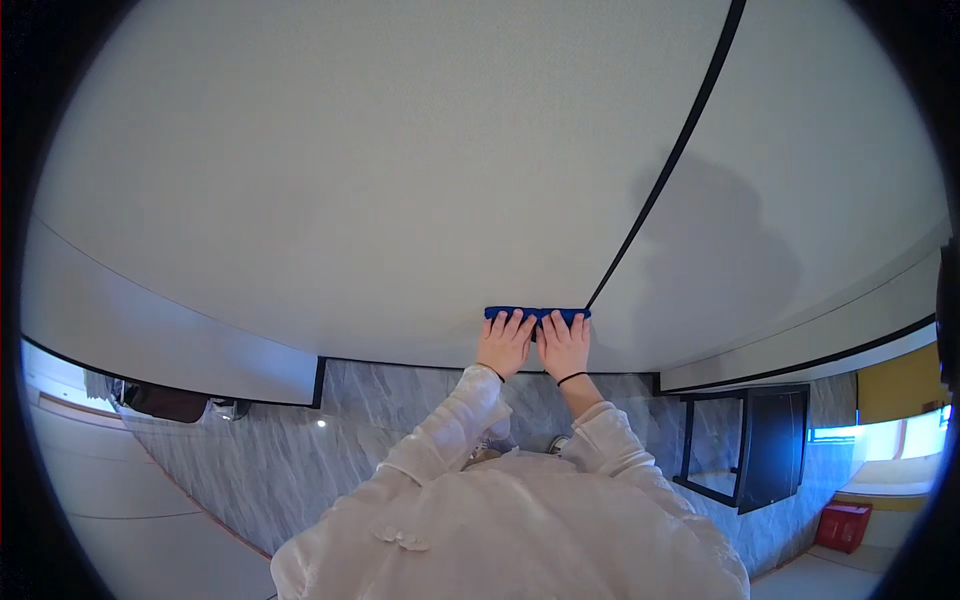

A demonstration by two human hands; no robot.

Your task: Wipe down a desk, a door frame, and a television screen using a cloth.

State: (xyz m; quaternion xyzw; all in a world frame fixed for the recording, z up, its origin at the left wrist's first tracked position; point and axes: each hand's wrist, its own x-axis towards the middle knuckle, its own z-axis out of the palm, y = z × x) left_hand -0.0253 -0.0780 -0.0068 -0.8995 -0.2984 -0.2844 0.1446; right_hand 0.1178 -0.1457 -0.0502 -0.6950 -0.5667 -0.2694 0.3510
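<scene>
Both hands lie side by side on a folded dark blue cloth [537,310] against a broad pale panelled surface [375,165]. My left hand [507,346] holds its left half, fingers spread over it. On the right half rests my right hand [564,343], also with spread fingers; a black band circles that wrist. The palms hide most of the cloth. Its right end meets the lower end of a black strip [667,169] that runs up the surface. A soft shadow falls right of the strip.
Grey marbled flooring [247,457] spreads below the surface's black lower edge. A black-framed piece of furniture [772,450] stands at the right. Farther right is a red box [843,526]. A dark object [166,401] sits at the far left. Pale sleeves cover my forearms.
</scene>
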